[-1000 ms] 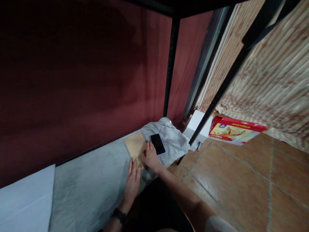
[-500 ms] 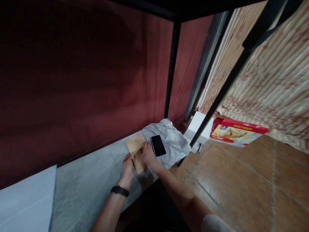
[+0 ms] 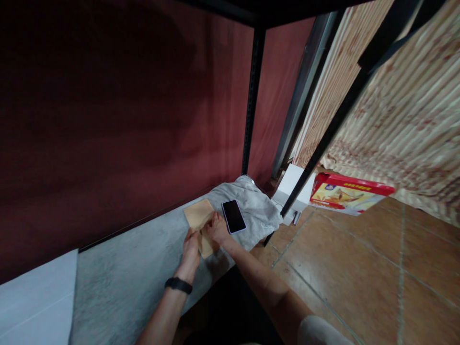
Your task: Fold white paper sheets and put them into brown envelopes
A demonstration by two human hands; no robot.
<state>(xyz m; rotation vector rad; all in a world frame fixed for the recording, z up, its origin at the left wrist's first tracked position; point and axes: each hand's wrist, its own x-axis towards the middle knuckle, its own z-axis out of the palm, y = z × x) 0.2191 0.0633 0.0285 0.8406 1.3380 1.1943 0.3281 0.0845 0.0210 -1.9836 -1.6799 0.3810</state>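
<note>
A tan piece of paper (image 3: 198, 213) with creases lies flat on the grey cloth-like surface; it could be an envelope, but I cannot tell. My left hand (image 3: 191, 248), with a black band on the wrist, grips its left edge between thumb and fingers. Across the middle of the paper, my right hand (image 3: 217, 229) has its fingers bent and pinched together on it, partly hiding the sheet. Just right of that hand, a phone (image 3: 234, 216) with a dark screen and pale purple case rests on the crumpled grey cloth (image 3: 257, 208).
A white sheet (image 3: 39, 297) covers the surface at left. Black shelf posts (image 3: 253, 105) rise behind the cloth and at right (image 3: 323, 143). A white box (image 3: 295, 184) and a red and yellow carton (image 3: 350, 195) stand beyond, above the tiled floor (image 3: 345, 258).
My left fingers have moved slightly up and inward along the paper, closer to my right hand. My right fingers have curled more. The phone stays in place on the cloth.
</note>
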